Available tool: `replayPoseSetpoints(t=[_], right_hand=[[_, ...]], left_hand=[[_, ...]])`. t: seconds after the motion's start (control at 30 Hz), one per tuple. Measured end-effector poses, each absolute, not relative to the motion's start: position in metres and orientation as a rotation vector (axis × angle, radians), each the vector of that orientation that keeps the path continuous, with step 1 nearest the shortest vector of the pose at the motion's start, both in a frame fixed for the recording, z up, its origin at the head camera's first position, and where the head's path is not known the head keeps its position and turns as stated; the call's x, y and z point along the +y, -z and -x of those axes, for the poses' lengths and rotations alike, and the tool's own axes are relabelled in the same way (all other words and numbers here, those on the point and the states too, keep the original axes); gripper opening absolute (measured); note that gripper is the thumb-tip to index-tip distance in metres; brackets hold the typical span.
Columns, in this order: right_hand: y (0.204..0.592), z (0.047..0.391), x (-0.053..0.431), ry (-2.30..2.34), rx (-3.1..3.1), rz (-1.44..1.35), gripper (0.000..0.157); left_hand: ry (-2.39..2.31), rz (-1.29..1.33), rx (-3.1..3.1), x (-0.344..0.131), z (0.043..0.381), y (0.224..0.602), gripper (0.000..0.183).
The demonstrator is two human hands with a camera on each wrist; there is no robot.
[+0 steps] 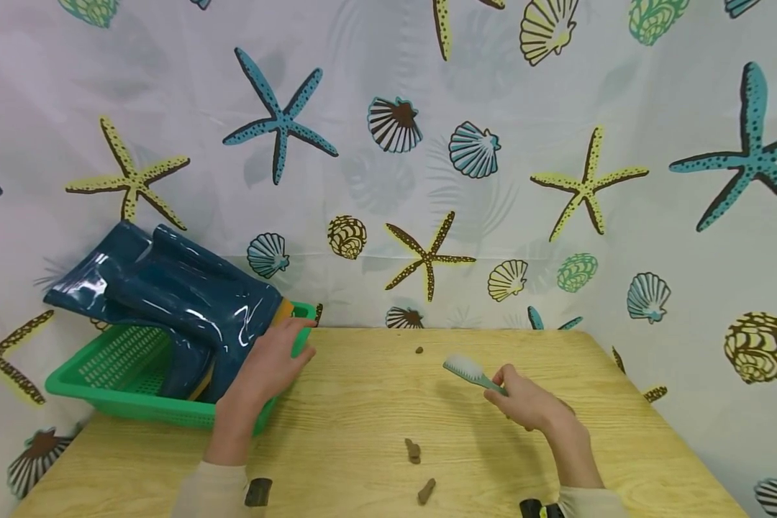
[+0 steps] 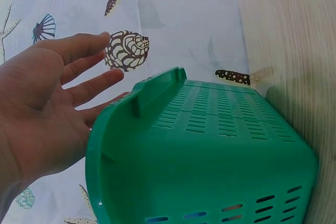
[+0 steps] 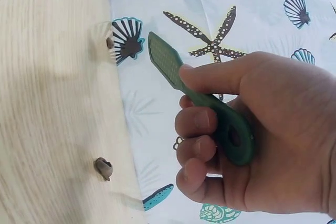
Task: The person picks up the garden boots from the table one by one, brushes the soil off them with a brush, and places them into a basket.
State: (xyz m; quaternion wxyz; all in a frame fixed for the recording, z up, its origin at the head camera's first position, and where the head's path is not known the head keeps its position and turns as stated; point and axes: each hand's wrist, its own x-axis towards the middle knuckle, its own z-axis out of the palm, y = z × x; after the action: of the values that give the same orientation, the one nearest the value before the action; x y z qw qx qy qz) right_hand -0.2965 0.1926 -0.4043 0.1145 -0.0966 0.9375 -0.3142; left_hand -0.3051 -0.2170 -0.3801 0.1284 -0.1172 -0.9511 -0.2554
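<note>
My right hand (image 1: pixel 537 403) grips a green brush (image 1: pixel 467 367) by its handle, above the right part of the table. White bristles face up in the head view; the brush's flat green back (image 3: pixel 165 61) shows in the right wrist view. At the left, a pair of glossy dark blue rubber boots (image 1: pixel 181 288) lies tilted in a green plastic basket (image 1: pixel 149 410). My left hand (image 1: pixel 268 367) is beside the boots at the basket's right end. Its fingers are spread and hold nothing in the left wrist view, near the basket's rim (image 2: pixel 94 182).
Small brown clumps (image 1: pixel 413 451) lie on the wooden table (image 1: pixel 350 403), one of them (image 1: pixel 426 491) near the front and another (image 1: pixel 419 350) toward the back. A curtain (image 1: pixel 375 187) printed with shells and starfish hangs behind the table and along its sides.
</note>
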Motion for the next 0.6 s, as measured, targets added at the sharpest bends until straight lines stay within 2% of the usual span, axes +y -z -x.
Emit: replayPoseSetpoints(t=[0.27, 0.4, 0.6], right_hand=[[0.423, 0.295, 0.191, 0.937, 2.562, 0.084, 0.025], [0.428, 0.294, 0.188, 0.849, 2.558, 0.031, 0.029], [0.432, 0.294, 0.183, 0.695, 2.623, -0.038, 0.053]], left_hand=[[0.770, 0.344, -2.793, -0.212, 0.310, 0.386, 0.044], [0.767, 0.343, -2.801, -0.208, 0.311, 0.387, 0.044], [0.757, 0.356, -2.837, -0.202, 0.313, 0.389, 0.044]])
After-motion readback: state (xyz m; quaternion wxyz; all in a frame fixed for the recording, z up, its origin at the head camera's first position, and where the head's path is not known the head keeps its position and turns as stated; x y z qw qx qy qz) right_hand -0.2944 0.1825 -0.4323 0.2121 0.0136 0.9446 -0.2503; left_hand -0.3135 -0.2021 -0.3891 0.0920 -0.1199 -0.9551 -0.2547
